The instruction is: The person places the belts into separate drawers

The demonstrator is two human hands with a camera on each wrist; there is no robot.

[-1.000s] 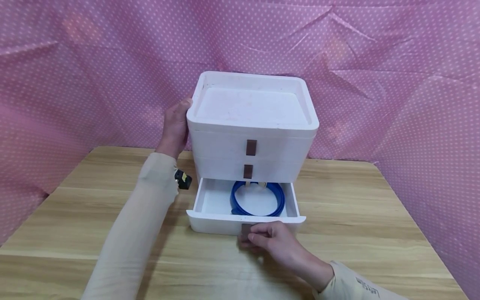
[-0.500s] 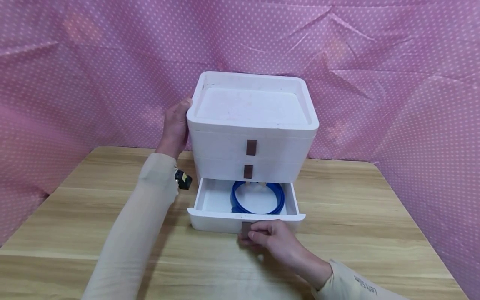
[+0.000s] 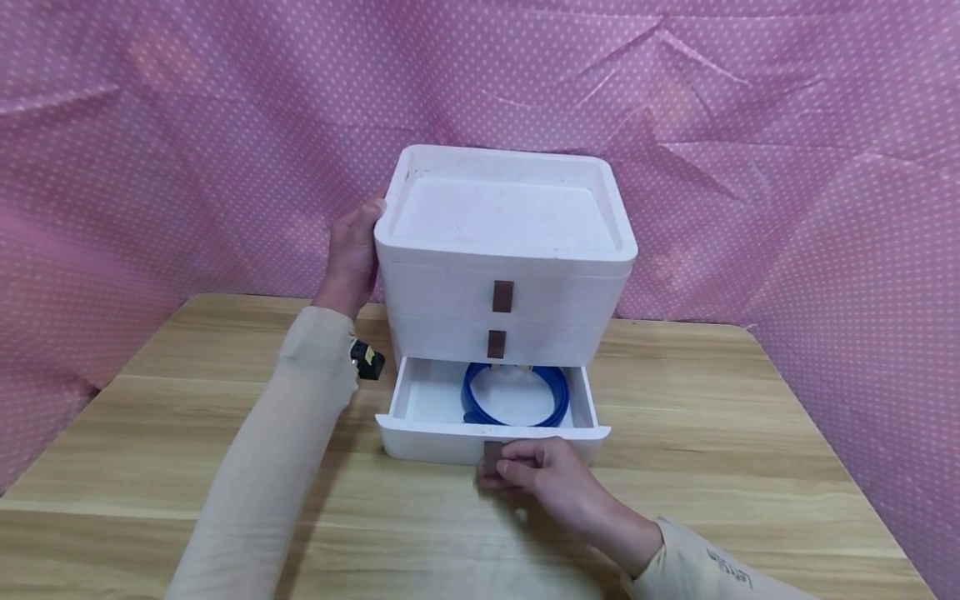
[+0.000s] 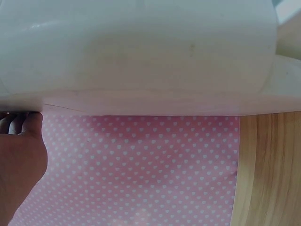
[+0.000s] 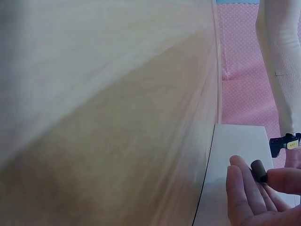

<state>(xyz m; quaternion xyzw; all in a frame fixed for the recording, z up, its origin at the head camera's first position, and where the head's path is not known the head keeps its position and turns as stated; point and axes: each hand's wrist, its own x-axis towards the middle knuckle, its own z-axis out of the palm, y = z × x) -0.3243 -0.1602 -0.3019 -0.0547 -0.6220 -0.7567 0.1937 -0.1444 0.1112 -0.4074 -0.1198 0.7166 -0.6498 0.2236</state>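
Note:
A white drawer unit (image 3: 435, 292) stands on the table with its bottom drawer (image 3: 427, 408) pulled out. Inside the drawer lies a coiled blue belt (image 3: 558, 396), its far part tucked beneath the drawer above. My right hand (image 3: 566, 487) pinches the brown pull tab (image 3: 492, 457) on that drawer's front; the right wrist view also shows the tab (image 5: 258, 170) between thumb and fingers. My left hand (image 3: 351, 250) rests against the unit's upper left side near the rim. In the left wrist view, that hand (image 4: 21, 162) touches the white side wall (image 4: 141, 61); its fingers are partly hidden.
Two upper drawers with brown tabs (image 3: 503, 296) are closed. A shallow tray top (image 3: 502, 221) caps the unit. Pink dotted cloth (image 3: 750, 167) hangs behind and beside the wooden table (image 3: 712, 417). A small black camera (image 3: 367, 360) sits at the left wrist.
The bottom drawer has slid slightly inward, away from me, with my right hand on its tab. My left hand keeps its place on the unit's side.

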